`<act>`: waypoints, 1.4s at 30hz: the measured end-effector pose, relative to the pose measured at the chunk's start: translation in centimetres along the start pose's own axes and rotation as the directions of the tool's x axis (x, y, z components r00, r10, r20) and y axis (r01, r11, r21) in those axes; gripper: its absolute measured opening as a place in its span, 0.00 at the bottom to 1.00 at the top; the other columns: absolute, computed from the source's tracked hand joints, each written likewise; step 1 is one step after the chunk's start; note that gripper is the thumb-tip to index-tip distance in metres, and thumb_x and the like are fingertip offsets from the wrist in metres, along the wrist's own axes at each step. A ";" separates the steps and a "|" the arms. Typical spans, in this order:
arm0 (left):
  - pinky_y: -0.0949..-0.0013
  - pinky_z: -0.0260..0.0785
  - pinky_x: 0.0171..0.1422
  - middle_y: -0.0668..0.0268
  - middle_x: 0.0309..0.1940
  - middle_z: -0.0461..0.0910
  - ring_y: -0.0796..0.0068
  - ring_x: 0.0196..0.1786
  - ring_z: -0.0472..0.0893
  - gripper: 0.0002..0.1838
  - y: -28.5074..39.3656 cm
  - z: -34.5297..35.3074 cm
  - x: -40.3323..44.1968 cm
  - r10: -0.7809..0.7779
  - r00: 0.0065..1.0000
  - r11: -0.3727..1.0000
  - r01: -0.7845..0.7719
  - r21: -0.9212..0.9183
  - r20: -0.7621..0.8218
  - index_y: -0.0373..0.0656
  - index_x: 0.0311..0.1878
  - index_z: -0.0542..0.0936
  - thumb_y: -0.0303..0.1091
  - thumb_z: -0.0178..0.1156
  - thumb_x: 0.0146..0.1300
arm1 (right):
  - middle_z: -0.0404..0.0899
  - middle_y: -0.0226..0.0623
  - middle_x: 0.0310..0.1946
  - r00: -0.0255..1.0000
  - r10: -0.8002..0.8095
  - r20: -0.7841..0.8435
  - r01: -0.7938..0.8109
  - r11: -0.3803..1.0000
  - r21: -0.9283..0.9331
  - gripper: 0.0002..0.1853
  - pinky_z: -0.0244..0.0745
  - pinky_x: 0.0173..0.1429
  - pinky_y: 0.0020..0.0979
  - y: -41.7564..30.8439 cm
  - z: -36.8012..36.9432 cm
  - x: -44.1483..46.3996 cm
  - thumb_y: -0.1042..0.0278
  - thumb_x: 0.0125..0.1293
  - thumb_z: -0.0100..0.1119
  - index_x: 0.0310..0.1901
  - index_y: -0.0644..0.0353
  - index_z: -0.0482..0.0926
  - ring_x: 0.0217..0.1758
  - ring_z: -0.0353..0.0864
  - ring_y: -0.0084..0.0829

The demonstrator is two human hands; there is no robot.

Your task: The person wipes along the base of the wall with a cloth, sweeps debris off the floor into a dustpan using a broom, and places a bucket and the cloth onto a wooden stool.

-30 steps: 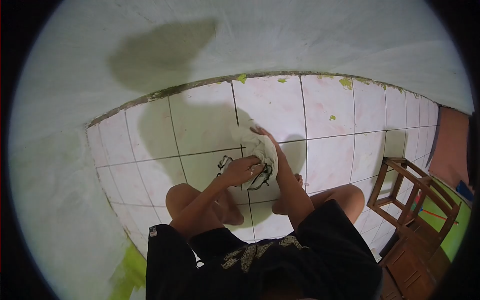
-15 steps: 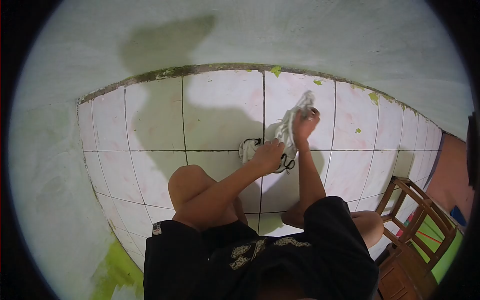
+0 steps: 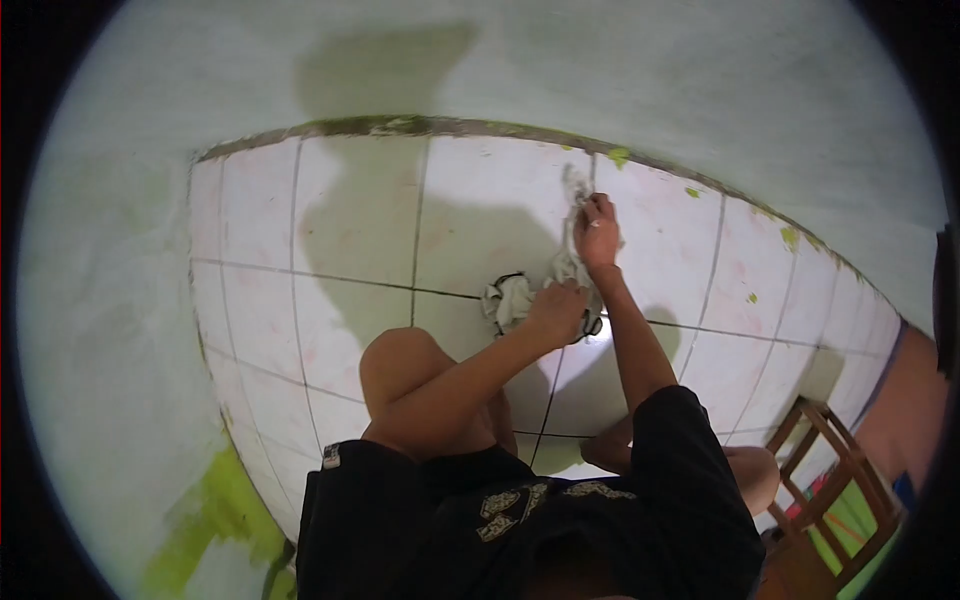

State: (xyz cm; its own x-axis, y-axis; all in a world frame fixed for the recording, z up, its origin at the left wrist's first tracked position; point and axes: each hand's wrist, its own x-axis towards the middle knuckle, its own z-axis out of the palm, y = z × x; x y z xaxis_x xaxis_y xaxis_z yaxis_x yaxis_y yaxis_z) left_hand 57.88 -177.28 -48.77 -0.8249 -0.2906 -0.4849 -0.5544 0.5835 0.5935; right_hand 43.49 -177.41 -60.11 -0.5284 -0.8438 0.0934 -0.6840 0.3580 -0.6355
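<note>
A crumpled whitish cloth (image 3: 512,299) with a black cord along its edges lies bunched on the tiled floor and stretches up toward the wall. My left hand (image 3: 559,308) is closed on its lower, bunched part. Farther up, my right hand (image 3: 598,235) has its fingers curled round the narrow upper part, whose blurred end pokes out beyond the fingertips. Part of the cloth is hidden under both hands. What kind of article it is, I cannot tell.
Pale floor tiles (image 3: 500,235) run up to a grey wall (image 3: 640,70), with green paint flecks (image 3: 618,157) along the edge. At the lower right stands a wooden stool-like frame (image 3: 835,470). My bent knee (image 3: 400,365) is left of the hands.
The view has turned slightly, shifting the floor to the right. My right hand has moved a little left and up with the cloth's upper end; my left hand still grips the lower part.
</note>
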 end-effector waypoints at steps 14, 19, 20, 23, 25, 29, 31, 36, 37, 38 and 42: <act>0.58 0.70 0.43 0.56 0.39 0.69 0.55 0.42 0.73 0.16 -0.8 -3.9 0.5 -0.002 0.955 0.996 0.027 0.079 -0.298 0.37 0.41 0.67 0.25 0.59 0.48 | 0.70 0.53 0.38 0.872 0.220 -0.437 -0.359 0.894 -0.267 0.13 0.66 0.47 0.44 5.8 0.2 6.1 0.70 0.49 0.56 0.36 0.69 0.76 0.41 0.70 0.50; 0.59 0.70 0.42 0.55 0.38 0.70 0.55 0.42 0.73 0.15 -2.1 -4.4 -0.2 -0.050 0.950 0.994 0.078 0.079 -0.307 0.37 0.40 0.67 0.25 0.57 0.48 | 0.70 0.50 0.38 0.943 0.073 -0.325 -0.160 0.955 -0.250 0.14 0.66 0.46 0.45 2.2 3.6 7.3 0.70 0.46 0.56 0.37 0.65 0.76 0.41 0.69 0.49; 0.58 0.70 0.42 0.56 0.39 0.70 0.56 0.42 0.74 0.14 -2.3 -4.5 -0.3 -0.069 0.950 0.993 0.097 0.075 -0.305 0.38 0.40 0.68 0.25 0.57 0.48 | 0.70 0.50 0.36 0.948 -0.049 -0.314 -0.033 0.967 -0.251 0.13 0.66 0.45 0.44 1.2 4.8 6.9 0.71 0.47 0.55 0.36 0.65 0.76 0.40 0.69 0.48; 0.57 0.69 0.42 0.57 0.39 0.72 0.57 0.42 0.74 0.13 -2.6 -4.9 -0.6 -0.110 0.947 0.988 0.138 0.073 -0.302 0.38 0.39 0.70 0.26 0.56 0.48 | 0.70 0.48 0.36 0.992 -0.102 -0.069 0.081 0.964 -0.255 0.13 0.66 0.44 0.43 -3.0 4.7 6.4 0.70 0.47 0.56 0.36 0.63 0.75 0.40 0.69 0.47; 0.58 0.69 0.42 0.57 0.39 0.72 0.58 0.42 0.75 0.13 -2.9 -5.4 -0.8 -0.124 0.937 0.985 0.156 0.074 -0.325 0.38 0.39 0.71 0.27 0.57 0.48 | 0.70 0.47 0.37 0.967 -0.018 -0.255 -0.084 0.920 -0.383 0.14 0.66 0.43 0.44 1.0 6.5 5.9 0.68 0.47 0.56 0.37 0.62 0.75 0.41 0.70 0.46; 0.57 0.70 0.42 0.56 0.38 0.73 0.56 0.43 0.75 0.14 -3.1 -5.7 -1.8 -0.113 0.921 0.983 0.158 0.091 -0.373 0.37 0.39 0.69 0.29 0.59 0.50 | 0.70 0.45 0.38 0.910 0.206 -0.361 -0.363 0.818 -0.446 0.18 0.65 0.40 0.45 2.7 2.5 6.0 0.64 0.48 0.57 0.41 0.62 0.75 0.41 0.70 0.45; 0.58 0.71 0.41 0.57 0.37 0.73 0.57 0.43 0.75 0.14 -3.2 -5.8 -2.2 -0.105 0.930 0.985 0.145 0.089 -0.353 0.37 0.39 0.70 0.30 0.59 0.50 | 0.70 0.45 0.39 0.937 0.124 -0.328 -0.278 0.833 -0.479 0.18 0.66 0.39 0.45 0.6 4.0 6.1 0.63 0.48 0.57 0.41 0.62 0.75 0.41 0.70 0.44; 0.60 0.71 0.39 0.57 0.35 0.74 0.59 0.41 0.76 0.14 -5.1 -8.4 -4.7 -0.278 0.884 0.947 0.318 0.048 -0.375 0.38 0.36 0.70 0.31 0.61 0.48 | 0.68 0.46 0.41 0.989 -0.026 -0.145 -0.033 0.920 -0.391 0.21 0.64 0.43 0.45 -7.6 10.1 7.1 0.63 0.50 0.55 0.48 0.61 0.74 0.44 0.67 0.44; 0.60 0.71 0.39 0.57 0.34 0.74 0.59 0.41 0.76 0.14 -5.6 -9.1 -5.4 -0.310 0.867 0.937 0.349 0.033 -0.389 0.38 0.36 0.70 0.31 0.62 0.47 | 0.67 0.46 0.41 0.990 -0.021 -0.142 -0.030 0.937 -0.348 0.22 0.63 0.44 0.45 -9.2 11.2 7.6 0.63 0.51 0.55 0.49 0.61 0.74 0.44 0.67 0.45; 0.60 0.71 0.39 0.57 0.34 0.74 0.59 0.41 0.76 0.14 -6.0 -9.5 -6.0 -0.329 0.853 0.928 0.372 0.029 -0.405 0.38 0.36 0.70 0.31 0.62 0.47 | 0.67 0.46 0.41 0.991 -0.017 -0.135 -0.025 0.953 -0.303 0.24 0.63 0.45 0.45 -10.4 12.3 8.0 0.63 0.51 0.55 0.51 0.60 0.73 0.45 0.66 0.45; 0.60 0.70 0.39 0.57 0.35 0.73 0.59 0.41 0.75 0.16 -7.8 -9.6 -8.4 -0.385 0.795 0.898 0.441 0.010 -0.469 0.38 0.36 0.69 0.31 0.63 0.47 | 0.65 0.46 0.41 0.980 -0.199 -0.019 0.187 0.947 -0.262 0.26 0.63 0.45 0.44 -14.3 16.0 8.4 0.63 0.51 0.54 0.55 0.60 0.71 0.45 0.66 0.45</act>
State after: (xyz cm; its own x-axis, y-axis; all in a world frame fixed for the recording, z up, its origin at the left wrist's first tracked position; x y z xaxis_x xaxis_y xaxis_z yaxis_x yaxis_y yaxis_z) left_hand 68.05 -186.71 -43.18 -0.4939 -0.8112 -0.3131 -0.8601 0.4029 0.3128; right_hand 56.85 -196.03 -62.53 -0.3916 -0.8903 0.2323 -0.8782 0.2863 -0.3832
